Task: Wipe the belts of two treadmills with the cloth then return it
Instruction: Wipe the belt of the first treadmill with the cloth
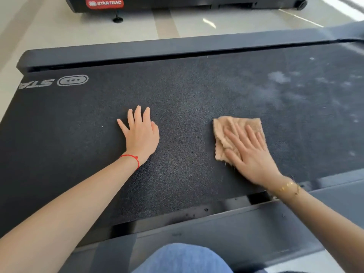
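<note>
Your right hand (pixel 250 152) presses flat on the cloth (pixel 234 134), fingers straight; the dusty patch (pixel 285 85) sits up-right of it, so the left hand (pixel 140 133), flat on the belt (pixel 177 99), stays out.

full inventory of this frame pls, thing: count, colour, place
treadmill belt: 1, black, fills mid frame; pale dusty smudges at right
belt logo: 1, grey, far left of belt
side rails: 2, dark grey, far and near edge of belt
cloth: 1, beige, on belt, right of centre
second treadmill: 1, black with red Star Trac badge, top left
floor: pale tile, between the machines
left hand: flat on belt, red string at wrist
right hand: flat, pressing cloth, gold bracelet
knee: blue jeans, bottom centre
</note>
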Available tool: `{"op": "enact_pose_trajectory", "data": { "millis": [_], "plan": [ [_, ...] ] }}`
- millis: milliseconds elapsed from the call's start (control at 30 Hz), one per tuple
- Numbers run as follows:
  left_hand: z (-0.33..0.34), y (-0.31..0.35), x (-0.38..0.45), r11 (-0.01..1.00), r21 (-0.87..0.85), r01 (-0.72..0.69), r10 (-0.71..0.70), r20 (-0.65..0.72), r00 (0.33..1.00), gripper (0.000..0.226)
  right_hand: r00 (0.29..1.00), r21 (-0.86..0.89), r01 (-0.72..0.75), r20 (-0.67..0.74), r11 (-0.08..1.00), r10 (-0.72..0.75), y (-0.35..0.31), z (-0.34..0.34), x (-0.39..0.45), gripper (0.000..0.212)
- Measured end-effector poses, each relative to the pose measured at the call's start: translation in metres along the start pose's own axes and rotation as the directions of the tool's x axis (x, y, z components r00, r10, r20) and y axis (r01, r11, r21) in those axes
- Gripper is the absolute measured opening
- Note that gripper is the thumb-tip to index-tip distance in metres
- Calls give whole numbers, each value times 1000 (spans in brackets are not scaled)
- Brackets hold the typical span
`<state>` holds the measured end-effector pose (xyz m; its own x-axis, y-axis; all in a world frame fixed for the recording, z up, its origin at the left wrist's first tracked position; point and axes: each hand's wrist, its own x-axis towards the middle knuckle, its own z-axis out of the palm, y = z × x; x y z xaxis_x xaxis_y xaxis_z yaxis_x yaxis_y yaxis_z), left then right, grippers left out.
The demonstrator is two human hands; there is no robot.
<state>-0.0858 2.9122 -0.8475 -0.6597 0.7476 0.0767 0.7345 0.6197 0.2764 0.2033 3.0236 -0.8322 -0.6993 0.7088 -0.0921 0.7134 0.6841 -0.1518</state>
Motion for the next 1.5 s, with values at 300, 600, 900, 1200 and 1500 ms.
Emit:
{"op": "enact_pose_trajectory", "data": {
  "millis": [300,600,900,1200,1500],
  "plan": [
    [7,59,-3,992,-63,-110,113,46,993,53,973,4,217,77,976,-217,-30,7,-15,58],
    [30,103,13,996,-54,-73,74,31,997,54,994,34,110,6,993,-111,41,-6,49,58],
    [48,135,37,999,31,13,-13,-2,1000,56,999,71,-37,-8,997,37,66,-21,232,59],
    [58,140,36,995,86,55,-52,-34,998,58,885,-20,465,3,885,-465,69,-18,263,57],
    [59,140,37,987,153,48,-45,-26,999,58,997,65,80,-6,995,-79,67,-32,357,60]
  ]
}}
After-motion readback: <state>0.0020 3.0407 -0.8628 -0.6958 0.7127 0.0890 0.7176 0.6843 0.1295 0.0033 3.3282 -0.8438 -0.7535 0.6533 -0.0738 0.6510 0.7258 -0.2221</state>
